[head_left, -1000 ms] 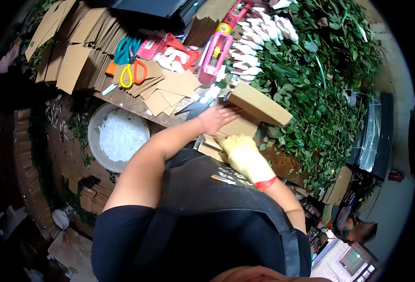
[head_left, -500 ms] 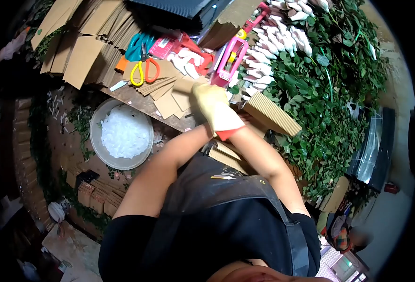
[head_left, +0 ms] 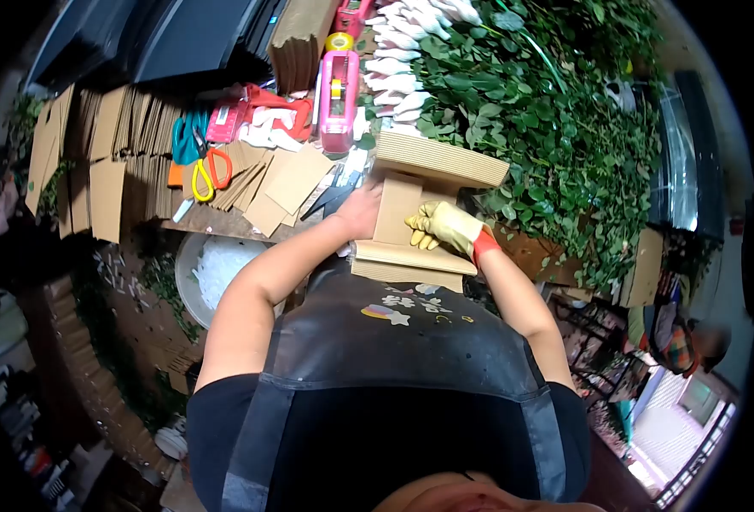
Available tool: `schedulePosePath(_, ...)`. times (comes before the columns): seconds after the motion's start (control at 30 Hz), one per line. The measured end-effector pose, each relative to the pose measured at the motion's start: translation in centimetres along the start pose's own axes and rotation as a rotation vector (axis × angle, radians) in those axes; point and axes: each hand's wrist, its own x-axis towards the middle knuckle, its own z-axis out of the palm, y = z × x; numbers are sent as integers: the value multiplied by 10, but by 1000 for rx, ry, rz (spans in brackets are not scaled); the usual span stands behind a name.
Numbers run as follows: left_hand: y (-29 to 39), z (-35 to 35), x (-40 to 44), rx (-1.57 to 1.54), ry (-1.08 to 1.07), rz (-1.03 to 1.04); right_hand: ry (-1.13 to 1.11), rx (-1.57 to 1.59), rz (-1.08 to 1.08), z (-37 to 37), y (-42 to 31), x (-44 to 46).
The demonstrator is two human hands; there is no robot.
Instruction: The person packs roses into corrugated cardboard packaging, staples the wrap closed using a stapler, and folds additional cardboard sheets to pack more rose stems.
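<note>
Half-curled, unclosed, the yellow-gloved right grip (head_left: 429,227) lies over smooth cardboard (head_left: 397,209) between ribbed pieces (head_left: 441,159), bare left hand's (head_left: 361,212) closure unclear.

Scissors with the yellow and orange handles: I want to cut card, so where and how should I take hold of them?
Best by the yellow loop and orange loop, coming down from the wearer's side. The loops face the wearer and are uncovered, while the blades point away, close against the teal item.
</note>
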Motion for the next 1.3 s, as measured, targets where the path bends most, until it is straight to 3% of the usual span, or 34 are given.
schedulePosePath(0.1,-8,-24,-28,135,-82,-90,19,77,-24,9,-10,5)
schedulePosePath(0.13,-15,-33,-40,187,72,-66,34,70,-20,11,-10,5)
schedulePosePath(0.23,-14,-58,-39,-136,199,-77,77,24,-23,18,-13,6)
schedulePosePath(0.3,-7,-67,-21,-242,300,32,99,-63,-33,20,-15,2)
schedulePosePath(0.33,-7,-59,-14,-258,190,52,138,-110,-42,21,-18,-4)
schedulePosePath(0.37,-5,-47,-6,-267,88,77,177,-332,-66,18,-22,-12)
schedulePosePath(0.43,-2,-23,-1,-309,271,62,294,-807,-144,21,-27,-13)
schedulePosePath(0.5,0,-42,4,-288,38,16,291,-829,-350,17,-16,-26)
schedulePosePath(0.53,8,-54,2,-337,36,-19,286,-693,-595,9,-26,-56)
schedulePosePath(0.6,15,-67,-3,-366,-1,-24,208,13,-787,-13,-32,-79)
schedulePosePath(0.63,17,-69,-4,-349,-42,13,274,116,-668,-30,-62,-114)
schedulePosePath(0.73,19,-69,-3,-328,-112,-32,961,-25,-815,-111,-75,-106)
schedulePosePath(0.77,20,-68,-3,-309,-117,-45,1191,-165,-808,-148,-71,-91)
schedulePosePath(0.83,20,-66,-3,-337,-96,-41,1314,-557,-537,-225,-57,-35)
schedulePosePath(0.9,22,-69,-3,-332,-95,-53,1622,-1120,-294,-247,-39,-14)
schedulePosePath(0.97,23,-70,-4,-350,-84,-67,1007,-1028,62,-256,-38,-6)
schedulePosePath(1.03,24,-70,-3,-344,-88,-79,881,-1251,96,-243,-45,-37)
schedulePosePath(1.1,24,-68,-4,-351,-74,-85,798,-1241,43,-235,-50,-82)
schedulePosePath(1.17,24,-71,-3,-352,-104,-93,817,-1238,153,-241,-69,-118)
schedulePosePath(1.27,23,-67,-5,-366,-94,-93,1261,-1112,-179,-263,-46,-125)
schedulePosePath(1.3,23,-67,-6,-373,-84,-94,1423,-1246,-166,-241,-68,-176)
